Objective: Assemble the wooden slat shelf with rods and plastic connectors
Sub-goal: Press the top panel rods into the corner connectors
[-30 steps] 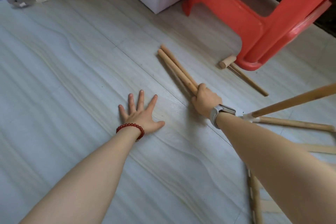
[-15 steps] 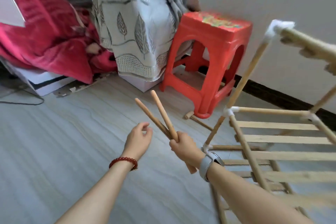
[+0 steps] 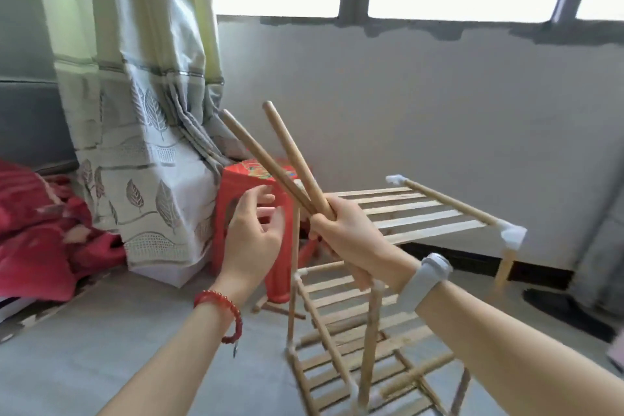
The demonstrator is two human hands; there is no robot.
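- Right hand (image 3: pixel 341 230) is clenched around the lower ends of two loose rods (image 3: pixel 270 162), which fan up and left in front of the red stool (image 3: pixel 243 186).
- Left hand (image 3: pixel 251 233) sits just beside them, fingers loosely spread, gripping nothing.
- Half-built slat shelf (image 3: pixel 388 213) stands right behind and below the hands, white plastic connectors (image 3: pixel 513 235) on its corners.
- Looks like the rod-fitting step: next move probably means passing one rod over and lining its end up with a free connector socket.

The shelf (image 3: pixel 371 331) is blurred, its bottom cut off.
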